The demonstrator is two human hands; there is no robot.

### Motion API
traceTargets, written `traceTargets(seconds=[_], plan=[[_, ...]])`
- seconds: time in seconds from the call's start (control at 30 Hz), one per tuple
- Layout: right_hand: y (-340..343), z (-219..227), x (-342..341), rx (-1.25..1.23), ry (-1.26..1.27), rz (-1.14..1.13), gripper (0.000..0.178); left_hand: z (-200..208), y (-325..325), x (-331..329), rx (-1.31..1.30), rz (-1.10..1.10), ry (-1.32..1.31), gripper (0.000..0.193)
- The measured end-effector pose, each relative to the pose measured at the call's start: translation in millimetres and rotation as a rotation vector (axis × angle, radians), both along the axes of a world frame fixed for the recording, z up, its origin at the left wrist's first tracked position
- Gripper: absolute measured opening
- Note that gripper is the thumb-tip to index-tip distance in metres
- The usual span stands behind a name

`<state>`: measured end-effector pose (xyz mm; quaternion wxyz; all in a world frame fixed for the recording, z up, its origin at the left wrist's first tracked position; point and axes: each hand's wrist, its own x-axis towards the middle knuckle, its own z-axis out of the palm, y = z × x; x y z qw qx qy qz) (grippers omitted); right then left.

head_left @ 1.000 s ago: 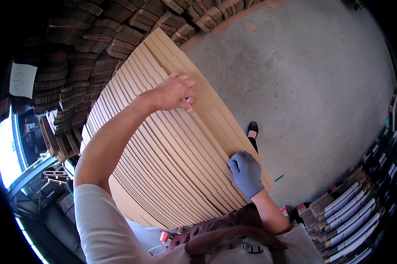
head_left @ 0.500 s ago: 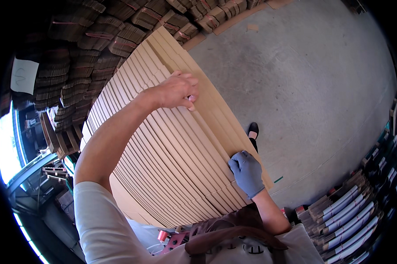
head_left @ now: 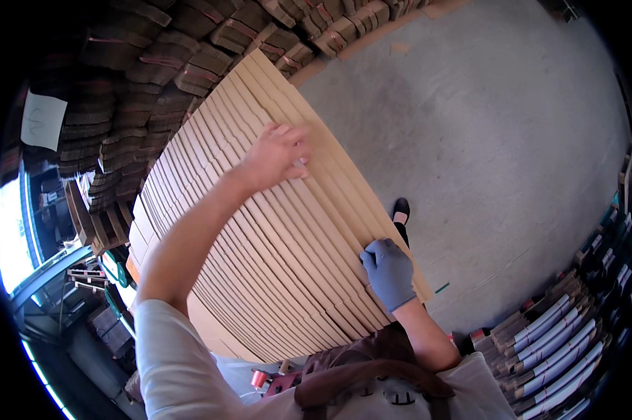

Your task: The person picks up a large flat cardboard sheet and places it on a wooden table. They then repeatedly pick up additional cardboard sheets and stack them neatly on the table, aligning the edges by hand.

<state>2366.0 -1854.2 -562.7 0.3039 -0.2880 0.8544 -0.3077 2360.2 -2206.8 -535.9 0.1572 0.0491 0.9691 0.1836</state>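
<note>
A row of flat tan cardboard sheets (head_left: 281, 231) lies overlapped like a fan in front of me, their folded edges showing as long parallel lines. My left hand (head_left: 281, 152), bare, is over the upper part of the sheets near the right-hand ones. Its fingers are bent and apart, a little blurred, and I see nothing held in them. Lower right, my right hand (head_left: 390, 274) wears a grey-blue glove. Its fingers are curled closed at the near end of the outermost sheets, with the thumb on top; the fingertips' undersides are hidden.
Bundled cardboard stacks (head_left: 134, 91) rise along the far left, with a white paper sheet (head_left: 44, 120) on them. Wooden pallets (head_left: 95, 217) stand at left. More strapped stacks (head_left: 547, 343) are at lower right. A dark shoe (head_left: 401, 208) shows on the grey concrete floor (head_left: 498, 140).
My left hand has shifted slightly down and left, its fingers loosening. The right-hand sheets now lie more evenly spaced. My gloved right hand has moved slightly left.
</note>
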Motion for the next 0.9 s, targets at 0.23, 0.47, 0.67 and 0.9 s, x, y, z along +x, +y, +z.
traceTargets(seconds=[0.23,0.47,0.67,0.9], plan=[[-1,0,2,0.022,-0.009,-0.043,0.019,9,106,110,-0.064,0.3,0.161,0.056],[13,-9,-10,-0.095,-0.077,-0.191,0.017,-11,119,121,-0.001,0.384,0.144,0.062],[35,0,-46,0.064,0.206,-0.324,0.03,-23,117,127,-0.016,0.404,0.23,0.062],[-35,12,-51,0.173,-0.046,-0.08,0.076,-25,117,131,-0.029,0.404,0.233,0.063]])
